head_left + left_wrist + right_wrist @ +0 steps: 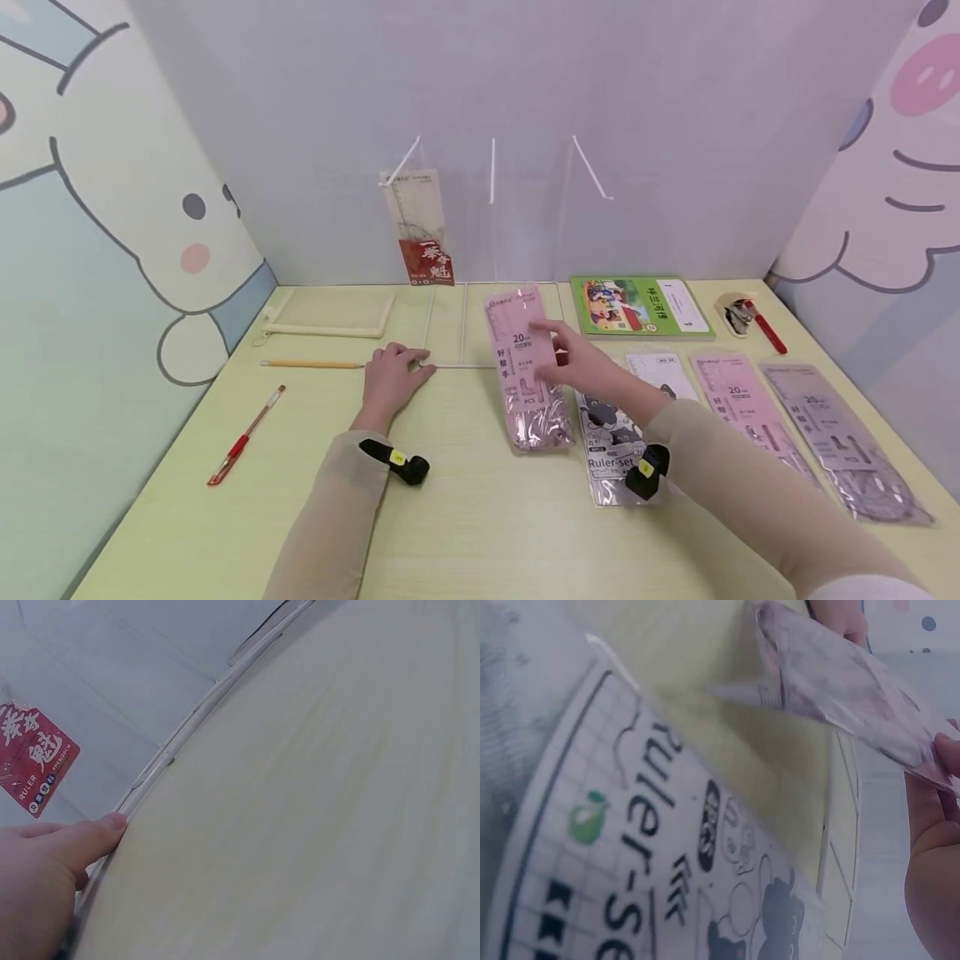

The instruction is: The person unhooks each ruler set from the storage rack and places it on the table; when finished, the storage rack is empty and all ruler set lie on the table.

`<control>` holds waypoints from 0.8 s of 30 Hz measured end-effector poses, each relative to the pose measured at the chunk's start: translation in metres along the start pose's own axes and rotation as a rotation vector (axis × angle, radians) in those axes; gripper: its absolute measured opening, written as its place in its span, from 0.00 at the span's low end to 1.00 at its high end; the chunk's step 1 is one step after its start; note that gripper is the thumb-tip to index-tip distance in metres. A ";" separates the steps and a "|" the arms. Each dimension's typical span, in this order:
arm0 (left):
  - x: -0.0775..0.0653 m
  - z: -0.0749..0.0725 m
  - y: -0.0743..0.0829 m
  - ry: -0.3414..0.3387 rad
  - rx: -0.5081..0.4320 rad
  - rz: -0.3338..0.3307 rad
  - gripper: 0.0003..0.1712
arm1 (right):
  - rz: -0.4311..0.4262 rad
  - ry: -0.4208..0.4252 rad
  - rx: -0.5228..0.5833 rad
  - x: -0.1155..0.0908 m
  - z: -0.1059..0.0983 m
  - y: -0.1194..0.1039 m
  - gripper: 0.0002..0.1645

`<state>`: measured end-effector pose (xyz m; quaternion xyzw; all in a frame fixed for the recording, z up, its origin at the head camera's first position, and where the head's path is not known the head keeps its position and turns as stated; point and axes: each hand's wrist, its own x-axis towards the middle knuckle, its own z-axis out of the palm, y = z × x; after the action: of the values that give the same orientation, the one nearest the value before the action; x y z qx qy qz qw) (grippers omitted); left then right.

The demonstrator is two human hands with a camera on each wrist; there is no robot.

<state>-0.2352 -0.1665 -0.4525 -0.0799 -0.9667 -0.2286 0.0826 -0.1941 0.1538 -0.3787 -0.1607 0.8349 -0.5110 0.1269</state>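
Observation:
A white wire display rack (461, 366) with three hooks stands at the back of the table. My left hand (392, 379) holds its front-left corner, and the thumb lies on the wire in the left wrist view. My right hand (581, 358) grips a pink ruler-set pack (517, 367) by its right edge, in front of the rack. The pack tilts in the right wrist view, its lower end (795, 645) toward the table. From the rack's left hook hangs a white and red ruler pack (426, 229). The middle hook (492, 171) and right hook (592, 168) are bare.
Right of the rack lie a black-and-white ruler-set pack (611, 442), a pink pack (738, 396), a greyish-purple pack (840, 433), a green book (637, 307) and a red-handled tool (765, 327). Leftward are a mesh pouch (330, 315), a pencil (311, 364) and a red pen (243, 437).

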 end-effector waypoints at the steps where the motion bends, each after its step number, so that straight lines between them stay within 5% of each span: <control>1: 0.000 0.000 0.000 0.000 0.002 0.002 0.23 | -0.002 -0.020 -0.034 -0.002 0.000 0.002 0.46; 10: 0.000 0.000 0.001 0.001 0.003 -0.001 0.23 | 0.022 -0.118 -0.288 -0.022 0.006 0.010 0.50; 24: 0.001 0.002 -0.001 -0.013 0.003 -0.005 0.24 | -0.072 -0.195 -0.572 -0.036 0.010 0.021 0.53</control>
<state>-0.2369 -0.1662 -0.4539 -0.0788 -0.9677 -0.2269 0.0760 -0.1607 0.1688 -0.4000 -0.2675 0.9226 -0.2414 0.1377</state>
